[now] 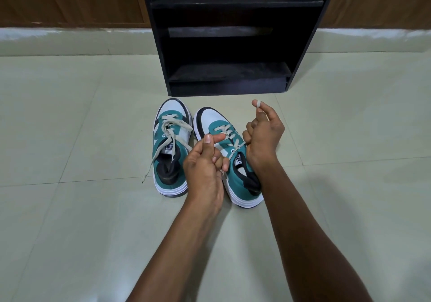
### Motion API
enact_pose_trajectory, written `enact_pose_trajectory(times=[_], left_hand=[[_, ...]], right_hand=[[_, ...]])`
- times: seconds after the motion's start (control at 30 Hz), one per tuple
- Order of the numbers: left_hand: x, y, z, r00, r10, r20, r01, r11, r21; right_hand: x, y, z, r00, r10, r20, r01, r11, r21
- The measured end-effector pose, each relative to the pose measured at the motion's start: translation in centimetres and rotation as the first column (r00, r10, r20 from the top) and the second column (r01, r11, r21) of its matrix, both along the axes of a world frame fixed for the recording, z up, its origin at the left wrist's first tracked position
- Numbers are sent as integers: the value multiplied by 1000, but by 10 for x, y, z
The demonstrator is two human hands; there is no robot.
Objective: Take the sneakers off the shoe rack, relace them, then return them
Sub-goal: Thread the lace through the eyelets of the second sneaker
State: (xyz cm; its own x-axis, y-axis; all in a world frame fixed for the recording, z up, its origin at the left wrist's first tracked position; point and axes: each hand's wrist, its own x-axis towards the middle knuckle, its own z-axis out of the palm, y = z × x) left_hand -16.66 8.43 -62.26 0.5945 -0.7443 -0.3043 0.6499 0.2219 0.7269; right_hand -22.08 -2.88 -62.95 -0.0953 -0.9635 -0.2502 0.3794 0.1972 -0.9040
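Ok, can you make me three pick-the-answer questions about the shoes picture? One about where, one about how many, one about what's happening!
1. Where are the sneakers?
A. On the top shelf
B. On the floor before the rack
C. In a box

2. How many sneakers are there?
A. One
B. Two
C. Four

3. What is up with the lace on the right sneaker?
A. Both hands pull it
B. It is missing
C. It is tied in a bow

Answers:
B, the left sneaker and right sneaker sit on the tiles before the black shoe rack.
B, only that pair shows.
A, the left hand and right hand each hold the lace.
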Motion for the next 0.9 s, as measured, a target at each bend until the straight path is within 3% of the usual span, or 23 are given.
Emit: enact_pose_trajectory(times=[0.13, 0.37, 0.5, 0.57, 0.63, 0.7, 0.8, 0.9], left_hand=[[0, -3, 0, 1000, -1, -21, 1, 1000, -10], [13, -7, 10, 993, -84, 87, 85, 996, -10], [17, -15, 29, 994, -90, 61, 90, 996, -3], [16, -15, 35, 993, -75, 91, 74, 997, 7], [18, -12, 36, 976, -72, 205, 58, 996, 73], [21, -6, 36, 928, -90, 362, 39, 989, 145], [28, 0, 31, 832, -161, 532, 30, 969, 247], [32, 3, 25, 626, -307, 717, -16, 914, 405]], right_hand=[[-1, -1, 1, 999, 15, 45, -15, 1000, -1], [-21, 10, 5, 987, 143, 77, -139, 989, -53], [-35, 22, 15, 983, 183, -13, -184, 974, -136], [-47, 21, 18, 970, 146, -196, -178, 972, -155], [-59, 17, 22, 873, 49, -485, -147, 975, -165], [-70, 15, 29, 701, -22, -713, -149, 973, -176], [-82, 15, 34, 559, 44, -828, -288, 947, -144], [-89, 16, 34, 375, 142, -916, -465, 883, -54]])
